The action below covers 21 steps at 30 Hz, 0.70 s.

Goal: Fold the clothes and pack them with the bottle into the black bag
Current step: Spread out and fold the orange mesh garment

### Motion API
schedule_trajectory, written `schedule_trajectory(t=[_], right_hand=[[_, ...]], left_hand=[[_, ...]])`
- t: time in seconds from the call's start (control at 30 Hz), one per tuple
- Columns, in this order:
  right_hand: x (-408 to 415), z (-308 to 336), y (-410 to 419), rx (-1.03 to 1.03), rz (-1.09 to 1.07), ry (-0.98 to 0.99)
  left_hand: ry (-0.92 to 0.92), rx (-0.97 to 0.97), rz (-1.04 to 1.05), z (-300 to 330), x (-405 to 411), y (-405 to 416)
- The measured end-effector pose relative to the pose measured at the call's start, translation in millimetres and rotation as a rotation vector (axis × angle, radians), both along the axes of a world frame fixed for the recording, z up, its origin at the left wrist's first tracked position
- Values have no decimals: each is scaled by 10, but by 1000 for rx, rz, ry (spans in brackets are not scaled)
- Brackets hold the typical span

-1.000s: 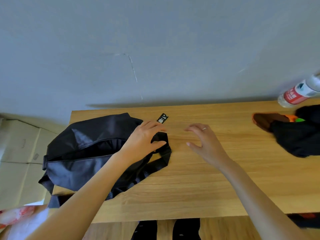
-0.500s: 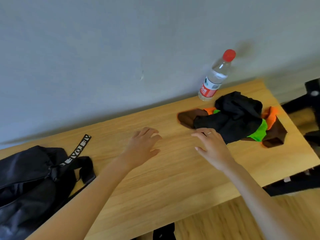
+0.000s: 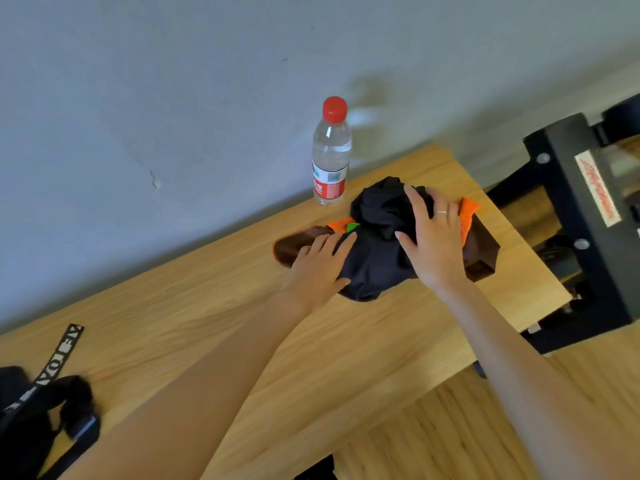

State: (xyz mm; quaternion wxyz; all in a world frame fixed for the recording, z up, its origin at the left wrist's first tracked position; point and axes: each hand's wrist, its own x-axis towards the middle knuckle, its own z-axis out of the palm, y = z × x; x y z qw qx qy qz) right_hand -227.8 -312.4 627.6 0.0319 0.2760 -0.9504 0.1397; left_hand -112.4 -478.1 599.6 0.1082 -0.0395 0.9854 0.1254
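Note:
A crumpled pile of clothes (image 3: pixel 377 251), black on top with brown, orange mesh and a bit of green beneath, lies at the table's far right. My left hand (image 3: pixel 320 265) rests with straight fingers on the pile's left edge. My right hand (image 3: pixel 433 237) lies spread over the top of the black garment. A clear water bottle (image 3: pixel 330 154) with a red cap and red label stands upright by the wall, just behind the pile. The black bag (image 3: pixel 31 420), with a lettered strap, shows at the lower left corner, partly cut off.
The wooden table (image 3: pixel 214 323) stands against a grey wall. A black metal frame (image 3: pixel 585 216) stands just past the table's right end. Wooden floor shows below the table's near edge.
Both hands moved right, away from the bag, and now lie on the clothes pile. The view swung right, so the bag slid to the lower left corner.

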Motion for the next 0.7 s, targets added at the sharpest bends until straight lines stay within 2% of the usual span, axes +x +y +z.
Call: schedule_trajectory(t=[0.13,0.23,0.47,0.6,0.7], right_hand=[[-200,-4,-44,45,-68,-75],[-249,9,-59,14,-55,-42],[-89,441,-117,-339,5,-90],[74,725,-271,-457,76,-115],[234,931,-471,-544,149,-171]], left_hand=[[34,-46,111,-10,-182,60],[67,-49,139,24,-215,53],[313,149,245,370,118,-176],[357,118,316,656,536,-461],[367,165,390,895,958,-673]])
